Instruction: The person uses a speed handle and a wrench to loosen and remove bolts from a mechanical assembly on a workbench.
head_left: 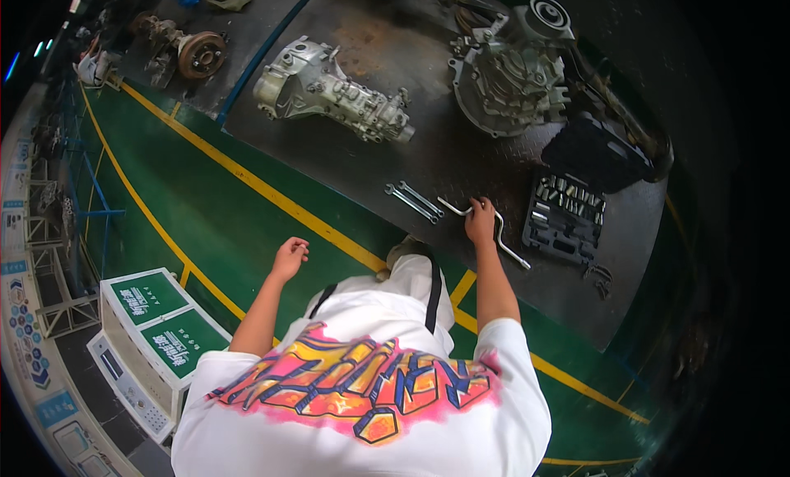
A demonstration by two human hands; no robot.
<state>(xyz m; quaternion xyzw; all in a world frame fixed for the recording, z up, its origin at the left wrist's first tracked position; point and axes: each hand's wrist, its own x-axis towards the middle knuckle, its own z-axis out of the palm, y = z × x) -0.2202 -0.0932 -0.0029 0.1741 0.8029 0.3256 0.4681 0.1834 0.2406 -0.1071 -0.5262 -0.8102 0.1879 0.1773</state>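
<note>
My right hand (480,222) is at the near edge of the dark metal workbench, its fingers closed on a crank-shaped speed brace (500,234). The brace's bent shaft runs out on both sides of the hand, and part of it is hidden under the fingers. Just left of it, two combination wrenches (415,201) lie side by side. An opened black socket set case (568,214) with rows of silver sockets sits to the right. Away from the bench, my left hand (290,259) hangs over the green floor with its fingers curled and nothing visible in them.
A silver gearbox (333,90) lies on the bench, with a larger transmission unit (514,74) at the far right. A rusty brake drum assembly (202,55) rests far left. Behind my left arm stands a white cabinet (156,345). Yellow lines cross the floor.
</note>
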